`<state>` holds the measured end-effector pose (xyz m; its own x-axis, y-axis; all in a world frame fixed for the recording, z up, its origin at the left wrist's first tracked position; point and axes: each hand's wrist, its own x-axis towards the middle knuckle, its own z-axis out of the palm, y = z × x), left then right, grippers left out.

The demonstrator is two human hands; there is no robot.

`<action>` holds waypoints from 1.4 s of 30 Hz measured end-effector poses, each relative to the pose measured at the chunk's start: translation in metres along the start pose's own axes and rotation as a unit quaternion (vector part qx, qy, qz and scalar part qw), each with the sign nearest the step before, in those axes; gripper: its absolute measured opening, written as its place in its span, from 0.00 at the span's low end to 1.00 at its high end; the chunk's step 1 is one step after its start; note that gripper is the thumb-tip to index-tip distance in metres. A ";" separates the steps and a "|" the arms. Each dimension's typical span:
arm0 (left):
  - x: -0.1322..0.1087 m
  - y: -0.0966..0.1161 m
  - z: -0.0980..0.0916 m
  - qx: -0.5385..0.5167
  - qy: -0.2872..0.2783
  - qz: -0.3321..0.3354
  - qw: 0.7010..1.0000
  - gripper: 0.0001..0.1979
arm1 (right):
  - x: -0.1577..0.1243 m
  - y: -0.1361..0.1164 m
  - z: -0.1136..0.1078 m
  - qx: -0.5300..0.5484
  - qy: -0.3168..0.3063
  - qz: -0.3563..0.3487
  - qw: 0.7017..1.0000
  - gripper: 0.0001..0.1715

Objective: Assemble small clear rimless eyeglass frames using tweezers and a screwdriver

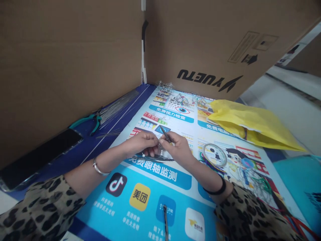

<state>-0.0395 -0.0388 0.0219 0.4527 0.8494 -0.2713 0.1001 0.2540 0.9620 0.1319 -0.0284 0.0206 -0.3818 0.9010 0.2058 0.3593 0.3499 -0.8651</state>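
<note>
My left hand [141,143] and my right hand [177,149] meet over a printed blue poster [140,197] on the table. Both hands are closed in a pinch. The right hand grips a small dark tool [166,134] that points up and away. Between the fingertips of both hands runs a thin wire [158,146], and a small bead [143,155] hangs under the left fingers. A silver bangle [98,168] is on my left wrist and a black band [218,189] on my right.
Teal-handled pliers [90,121] and a bundle of thin wires [115,108] lie at the left beside a black phone [40,157]. A yellow plastic bag [253,122] lies at the right. A wire coil [215,155] and coloured cords sit near my right arm. Cardboard walls [75,60] enclose the back.
</note>
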 end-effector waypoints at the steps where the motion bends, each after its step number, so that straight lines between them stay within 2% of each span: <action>1: 0.000 -0.001 -0.001 -0.013 -0.001 -0.001 1.000 0.12 | 0.000 0.000 0.000 -0.002 0.003 -0.003 1.000 0.07; 9: 0.005 -0.007 0.000 -0.050 0.019 0.002 0.999 0.13 | 0.003 0.005 0.001 0.001 0.033 -0.025 0.999 0.06; 14: 0.012 -0.005 0.001 -0.085 0.003 -0.022 0.996 0.12 | 0.005 0.007 -0.003 0.007 0.047 -0.032 0.998 0.06; 19: 0.028 0.004 0.003 -0.088 0.003 -0.016 0.996 0.12 | 0.011 0.014 -0.011 0.034 0.058 -0.032 0.997 0.06; 23: 0.046 0.008 0.002 -0.078 -0.002 0.009 0.997 0.11 | 0.019 0.021 -0.019 0.035 0.077 -0.016 0.996 0.07; 25: 0.054 0.007 -0.001 -0.084 0.013 0.026 0.996 0.11 | 0.022 0.026 -0.023 0.021 0.078 -0.016 0.997 0.09; 27: 0.060 0.005 -0.007 -0.086 0.042 0.043 0.994 0.10 | 0.025 0.030 -0.028 -0.015 0.075 -0.031 0.997 0.10; 30: 0.063 0.001 -0.015 -0.059 0.082 0.070 0.992 0.10 | 0.028 0.037 -0.037 -0.127 0.062 -0.075 0.987 0.11; 35: 0.061 0.002 -0.019 -0.017 0.104 0.090 0.990 0.11 | 0.032 0.044 -0.048 -0.356 0.031 -0.090 0.929 0.10; 42: 0.061 -0.001 -0.017 0.001 0.103 0.092 0.990 0.11 | 0.028 0.047 -0.044 -0.470 0.016 -0.123 0.874 0.10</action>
<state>-0.0272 0.0204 0.0041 0.2726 0.9578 -0.0915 0.0348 0.0852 0.9958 0.1754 0.0244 0.0053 -0.5269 0.7708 0.3581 0.8165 0.5760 -0.0385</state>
